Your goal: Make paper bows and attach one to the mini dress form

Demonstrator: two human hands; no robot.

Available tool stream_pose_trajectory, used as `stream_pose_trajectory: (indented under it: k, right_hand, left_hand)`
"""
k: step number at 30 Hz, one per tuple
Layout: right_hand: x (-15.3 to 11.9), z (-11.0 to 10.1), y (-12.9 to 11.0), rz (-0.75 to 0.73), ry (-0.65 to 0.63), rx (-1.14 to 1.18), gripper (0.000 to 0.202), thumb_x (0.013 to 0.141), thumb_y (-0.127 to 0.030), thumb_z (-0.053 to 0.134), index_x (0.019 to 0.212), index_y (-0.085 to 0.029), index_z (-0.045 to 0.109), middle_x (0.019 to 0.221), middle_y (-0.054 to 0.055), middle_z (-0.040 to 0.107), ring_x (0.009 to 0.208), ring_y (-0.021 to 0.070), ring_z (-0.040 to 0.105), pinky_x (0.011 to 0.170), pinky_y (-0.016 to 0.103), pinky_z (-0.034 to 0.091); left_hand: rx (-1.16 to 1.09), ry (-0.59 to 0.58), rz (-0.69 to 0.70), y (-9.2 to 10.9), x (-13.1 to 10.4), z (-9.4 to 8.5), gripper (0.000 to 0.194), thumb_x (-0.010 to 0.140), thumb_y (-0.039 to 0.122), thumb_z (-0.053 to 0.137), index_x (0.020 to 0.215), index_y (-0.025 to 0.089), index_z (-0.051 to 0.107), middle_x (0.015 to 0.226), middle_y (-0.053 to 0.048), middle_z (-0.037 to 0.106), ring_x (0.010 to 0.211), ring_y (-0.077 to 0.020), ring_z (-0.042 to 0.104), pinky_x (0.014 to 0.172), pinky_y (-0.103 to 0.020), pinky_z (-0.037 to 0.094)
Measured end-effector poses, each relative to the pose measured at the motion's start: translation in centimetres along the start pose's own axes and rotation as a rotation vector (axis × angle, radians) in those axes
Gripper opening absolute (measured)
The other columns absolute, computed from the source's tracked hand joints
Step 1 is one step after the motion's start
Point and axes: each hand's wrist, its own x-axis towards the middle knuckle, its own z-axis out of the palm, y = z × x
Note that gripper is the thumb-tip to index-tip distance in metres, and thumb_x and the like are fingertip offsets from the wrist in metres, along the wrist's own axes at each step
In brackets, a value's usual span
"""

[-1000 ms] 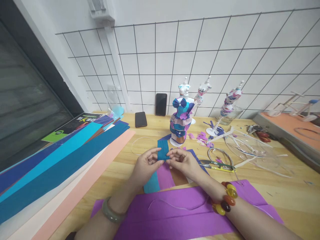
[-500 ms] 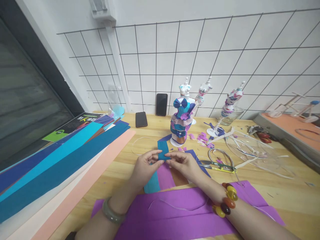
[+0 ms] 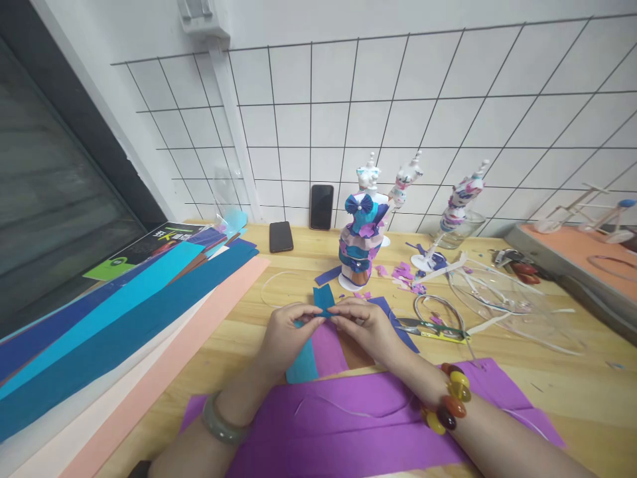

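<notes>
Between the fingertips of my left hand (image 3: 293,326) and my right hand (image 3: 362,324) is a small teal piece of crepe paper (image 3: 324,299), pinched along its near edge from both sides. Its far end stands up, away from me. Under my hands lie a turquoise strip (image 3: 302,364), a purple strip (image 3: 328,350) and a brown strip (image 3: 358,356). Closer to me spreads a large purple sheet (image 3: 343,425) with a thin cord (image 3: 348,413) on it. Beyond my hands stands a small mannequin (image 3: 361,245) dressed in colourful paper, with a blue bow on its chest.
Green-handled scissors (image 3: 438,330) and a ring of tape (image 3: 432,302) lie to the right, near purple scraps (image 3: 404,272). Long paper sheets (image 3: 149,318) fill the left. Two phones (image 3: 281,237) and several smaller mannequins (image 3: 462,196) are at the back, with a glass (image 3: 468,229).
The near edge of the teal paper has been gathered further into my fingertips, so less of it shows. Both hands stay in nearly the same place.
</notes>
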Motion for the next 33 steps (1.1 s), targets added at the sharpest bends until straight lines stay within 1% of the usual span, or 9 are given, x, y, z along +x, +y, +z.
stream_pose_trajectory:
  k: [4, 8, 10, 13, 16, 21, 26, 30, 33]
  right_hand:
    - [0.02, -0.03, -0.02, -0.014, -0.003, 0.001, 0.013, 0.077, -0.016, 0.058, 0.085, -0.019, 0.068, 0.079, 0.005, 0.065, 0.074, 0.0159, 0.06, 0.069, 0.028, 0.046]
    - [0.12, -0.06, -0.18, -0.007, -0.007, 0.004, 0.011, 0.077, -0.017, 0.058, 0.083, -0.018, 0.067, 0.08, 0.006, 0.065, 0.075, 0.0161, 0.059, 0.069, 0.028, 0.046]
    - [0.14, -0.06, -0.2, 0.003, -0.012, 0.007, 0.011, 0.078, -0.017, 0.057, 0.082, -0.018, 0.067, 0.08, 0.006, 0.065, 0.075, 0.0162, 0.059, 0.069, 0.028, 0.046]
    - [0.11, -0.09, -0.15, 0.019, -0.008, 0.02, 0.011, 0.078, -0.019, 0.057, 0.082, -0.018, 0.067, 0.079, 0.005, 0.064, 0.074, 0.0163, 0.059, 0.068, 0.028, 0.046]
    - [0.05, -0.09, -0.1, 0.044, -0.021, 0.045, 0.011, 0.078, -0.02, 0.057, 0.082, -0.018, 0.067, 0.079, 0.005, 0.064, 0.074, 0.0165, 0.059, 0.067, 0.028, 0.046]
    - [-0.13, 0.1, -0.01, 0.165, -0.01, 0.138, 0.013, 0.074, -0.026, 0.06, 0.083, -0.018, 0.065, 0.08, 0.005, 0.064, 0.071, 0.016, 0.058, 0.063, 0.028, 0.047]
    - [-0.09, 0.27, 0.09, 0.316, 0.016, 0.32, 0.016, 0.069, -0.028, 0.064, 0.077, -0.015, 0.063, 0.064, 0.001, 0.061, 0.056, 0.012, 0.056, 0.055, 0.026, 0.045]
    - [0.18, 0.21, -0.16, 0.368, 0.052, 0.445, 0.018, 0.063, -0.029, 0.069, 0.073, -0.014, 0.063, 0.059, -0.001, 0.06, 0.052, 0.01, 0.055, 0.054, 0.024, 0.044]
    - [0.35, 0.1, -0.45, 0.393, 0.057, 0.494, 0.019, 0.06, -0.028, 0.072, 0.071, -0.014, 0.065, 0.057, -0.002, 0.06, 0.051, 0.0092, 0.054, 0.054, 0.024, 0.043]
  left_hand:
    - [0.033, -0.015, 0.045, 0.13, -0.05, -0.1, 0.007, 0.069, 0.017, 0.063, 0.074, 0.017, 0.068, 0.067, -0.002, 0.065, 0.063, -0.0129, 0.057, 0.061, -0.023, 0.045]
    - [0.03, -0.027, 0.055, 0.15, -0.18, -0.13, 0.006, 0.07, 0.016, 0.062, 0.072, 0.017, 0.068, 0.069, -0.002, 0.066, 0.064, -0.013, 0.058, 0.062, -0.023, 0.045]
    - [0.015, -0.03, 0.027, 0.08, -0.18, -0.09, 0.007, 0.069, 0.017, 0.062, 0.073, 0.017, 0.068, 0.069, -0.002, 0.066, 0.064, -0.0132, 0.058, 0.062, -0.023, 0.045]
    - [-0.044, -0.047, -0.058, 0.01, -0.1, 0.02, 0.013, 0.069, 0.019, 0.062, 0.08, 0.017, 0.067, 0.069, -0.001, 0.067, 0.064, -0.0138, 0.059, 0.061, -0.023, 0.047]
    - [-0.099, -0.063, -0.098, 0.06, -0.05, 0.09, 0.012, 0.069, 0.02, 0.062, 0.078, 0.017, 0.068, 0.071, -0.002, 0.068, 0.066, -0.0152, 0.061, 0.063, -0.024, 0.048]
    - [-0.146, -0.038, -0.106, -0.05, -0.18, 0.17, 0.01, 0.068, 0.022, 0.063, 0.076, 0.018, 0.068, 0.072, -0.002, 0.069, 0.069, -0.0169, 0.063, 0.065, -0.026, 0.05]
    - [-0.202, -0.013, -0.169, -0.34, -0.11, 0.27, 0.014, 0.066, 0.025, 0.065, 0.078, 0.018, 0.07, 0.077, -0.004, 0.071, 0.074, -0.0186, 0.064, 0.069, -0.028, 0.05]
    - [-0.263, -0.018, -0.219, -0.1, 0.08, 0.25, 0.016, 0.065, 0.025, 0.066, 0.078, 0.017, 0.07, 0.078, -0.005, 0.071, 0.076, -0.0195, 0.064, 0.069, -0.028, 0.05]
    - [-0.305, -0.008, -0.225, 0.15, 0.13, 0.22, 0.014, 0.064, 0.023, 0.067, 0.076, 0.016, 0.07, 0.077, -0.005, 0.071, 0.074, -0.0189, 0.064, 0.068, -0.027, 0.051]
